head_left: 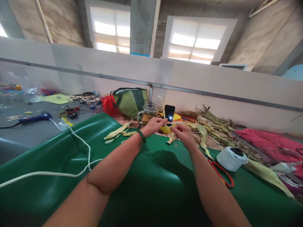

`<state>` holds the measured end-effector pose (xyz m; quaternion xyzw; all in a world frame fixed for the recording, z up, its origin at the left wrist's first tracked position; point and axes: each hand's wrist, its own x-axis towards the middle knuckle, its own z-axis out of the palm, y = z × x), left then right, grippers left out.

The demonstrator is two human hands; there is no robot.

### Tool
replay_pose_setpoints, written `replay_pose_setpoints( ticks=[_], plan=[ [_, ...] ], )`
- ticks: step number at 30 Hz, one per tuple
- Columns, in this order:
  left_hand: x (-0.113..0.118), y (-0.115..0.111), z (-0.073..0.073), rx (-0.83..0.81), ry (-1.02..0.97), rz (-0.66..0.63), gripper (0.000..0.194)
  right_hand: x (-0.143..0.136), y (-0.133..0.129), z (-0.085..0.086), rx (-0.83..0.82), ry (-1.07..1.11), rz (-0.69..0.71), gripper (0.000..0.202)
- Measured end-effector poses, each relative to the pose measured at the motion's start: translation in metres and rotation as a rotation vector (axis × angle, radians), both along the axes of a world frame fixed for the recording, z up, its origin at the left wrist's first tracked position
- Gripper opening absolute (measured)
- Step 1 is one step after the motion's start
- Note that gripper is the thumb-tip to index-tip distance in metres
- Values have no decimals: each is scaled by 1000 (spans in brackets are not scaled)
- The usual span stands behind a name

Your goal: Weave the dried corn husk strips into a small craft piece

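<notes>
My left hand (154,125), with a dark beaded bracelet at the wrist, pinches a pale strip of corn husk (169,123). Facing it, my right hand (183,132) is closed on the same husk, its fingertips close to those of the left. One husk end sticks up above the left fingers and another piece hangs below. Right behind the hands a dark smartphone (169,113) stands upright. A glass mug (148,113) of amber liquid is just left of it. Loose corn husks (118,130) lie on the green mat (146,176) beyond my left forearm.
Red-handled scissors (223,176) and a white spool of thread (232,158) lie right of my right forearm. Dried husks (208,124) pile behind them. A white cable (59,173) crosses the mat at left, near a blue glue gun (35,117). A green bag (131,101) leans at the back.
</notes>
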<state>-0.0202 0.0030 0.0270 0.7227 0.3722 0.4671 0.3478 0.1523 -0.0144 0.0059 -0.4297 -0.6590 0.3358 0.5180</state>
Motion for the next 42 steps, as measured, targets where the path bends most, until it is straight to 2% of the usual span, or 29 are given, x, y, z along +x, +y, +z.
replay_pose_setpoints(
  ticks=[2, 4, 7, 11, 17, 25, 27, 30, 33, 36, 39, 42],
  plan=[
    [-2, -3, 3, -43, -29, -34, 52, 0, -4, 4, 120, 6, 18, 35],
    [-1, -7, 5, -82, -19, -56, 51, -2, -7, 6, 167, -2, 37, 34],
    [1, -10, 6, -222, -44, -134, 47, -4, -6, 6, 207, 1, -29, 35],
    [3, -12, 7, -379, -119, -183, 52, -2, -1, 2, 249, -28, -105, 44],
    [-1, -15, 11, -188, 7, -197, 46, 0, -5, 2, 337, -270, -142, 59],
    [-3, -11, 11, -297, -50, -229, 34, 0, -5, 5, 307, -214, -162, 63],
    [-3, -12, 11, -362, -85, -242, 35, 2, -2, 4, 243, -192, -121, 63],
    [-2, -14, 11, -501, -193, -252, 38, 4, 1, 4, 60, -73, -63, 65],
    [-1, -11, 10, -549, -346, -197, 35, 6, -4, 7, -60, 76, 24, 64],
    [1, -3, 4, -447, -472, -56, 27, 3, -14, 11, 13, 104, 110, 57],
    [6, 4, -4, -275, -516, 71, 20, -6, -19, 9, 126, -43, 125, 45],
    [12, 5, -8, -186, -473, 108, 19, -18, -12, -2, 147, -274, 75, 34]
  ],
)
